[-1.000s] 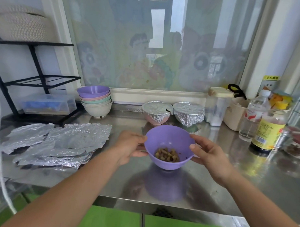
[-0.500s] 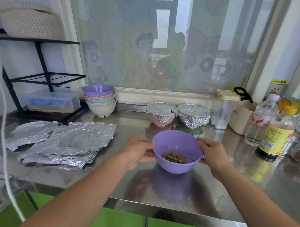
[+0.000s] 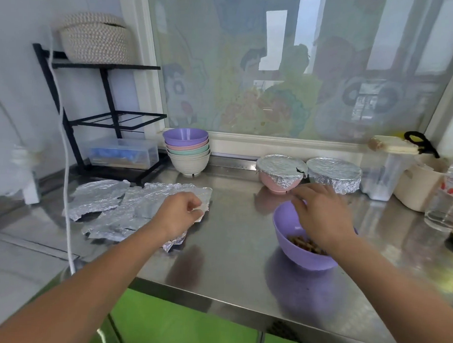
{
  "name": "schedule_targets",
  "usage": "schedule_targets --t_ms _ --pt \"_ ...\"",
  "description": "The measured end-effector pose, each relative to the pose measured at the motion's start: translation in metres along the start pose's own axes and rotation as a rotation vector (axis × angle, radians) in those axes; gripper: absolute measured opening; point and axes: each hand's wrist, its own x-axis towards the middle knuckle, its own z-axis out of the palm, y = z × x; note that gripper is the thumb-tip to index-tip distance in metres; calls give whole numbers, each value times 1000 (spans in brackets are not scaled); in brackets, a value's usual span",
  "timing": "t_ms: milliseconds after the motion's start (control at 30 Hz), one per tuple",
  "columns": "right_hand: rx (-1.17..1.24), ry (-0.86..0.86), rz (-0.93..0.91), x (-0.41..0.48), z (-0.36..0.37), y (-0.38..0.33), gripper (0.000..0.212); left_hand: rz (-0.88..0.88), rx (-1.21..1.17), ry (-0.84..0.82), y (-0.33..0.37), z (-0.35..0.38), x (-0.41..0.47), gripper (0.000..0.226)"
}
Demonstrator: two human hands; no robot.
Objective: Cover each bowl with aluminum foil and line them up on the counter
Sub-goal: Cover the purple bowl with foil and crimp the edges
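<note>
1. The steel counter (image 3: 230, 248) carries everything. The bare stretch just left of the purple bowl (image 3: 285, 230) could be used for flattening a sheet.
2. The foil sheets (image 3: 132, 204) lie in a crumpled pile well left of the purple bowl. Only the top one should be peeled off, slowly, so that the rest are not dragged.
3. The purple bowl, with brown food in it, stands uncovered in front of two foil-covered bowls (image 3: 334, 173). The sheet should be centred so that overhang is left all round.
4. The right hand (image 3: 321, 213) is held over the bowl's far rim, fingers loosely spread and empty; contact cannot be told through the blur. The bowl is best steadied.
5. The left hand (image 3: 179, 212), left of the bowl, is curled, with the top sheet's corner pinched. A light pinch is advised, since foil tears easily.
</note>
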Motion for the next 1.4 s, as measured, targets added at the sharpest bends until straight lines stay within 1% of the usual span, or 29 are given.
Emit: schedule_targets --t_ms 67,133,200,267,367,433,467,500,767,867,933,967,1000,1067,1133,1200,1300,1333,1400 --pt "18 -15 -40 8 12 -26 24 47 269 -48 -18 -10 -4 34" --pt "41 -95 -61 15 27 -53 29 61 476 -86 -29 -12 -8 51" --pt "73 -187 -80 21 44 -77 25 70 576 -77 -37 -8 -7 55" --pt "145 -295 -49 27 63 -98 24 49 591 -53 -42 -3 -3 52" --pt "360 -463 82 42 98 -122 21 -27 535 -42 -49 3 1 44" --pt "505 -528 239 54 119 -135 32 -41 488 -22 -53 6 2 36" --pt "530 -545 309 61 129 -141 35 -28 472 -7 -55 7 1 33" --pt "529 -559 355 67 137 -146 36 -11 459 7 -57 7 -1 31" --pt "474 -611 508 106 187 -163 41 134 342 59 -80 6 -8 27" --pt "404 -569 536 110 191 -163 34 157 282 78 -86 5 -6 26" --pt "274 -539 529 110 191 -160 48 168 247 83 -87 6 -6 25" --pt "260 -557 525 111 191 -159 52 174 224 83 -88 6 -6 24" --pt "282 -578 520 114 192 -158 51 183 202 83 -90 6 -7 24" --pt "374 -596 517 119 193 -154 39 198 164 76 -92 6 -8 22" --pt "532 -545 522 122 186 -153 25 174 82 56 -93 4 -8 19" --pt "727 -480 532 122 175 -151 20 123 -47 89 -93 0 -9 16" --pt "995 -401 569 120 156 -146 14 4 -222 267 -89 -16 -8 13" --pt "1065 -384 579 118 148 -144 19 -67 -266 337 -88 -24 -7 14" --pt "1239 -407 608 114 132 -140 28 -227 -327 455 -88 -39 -4 21"
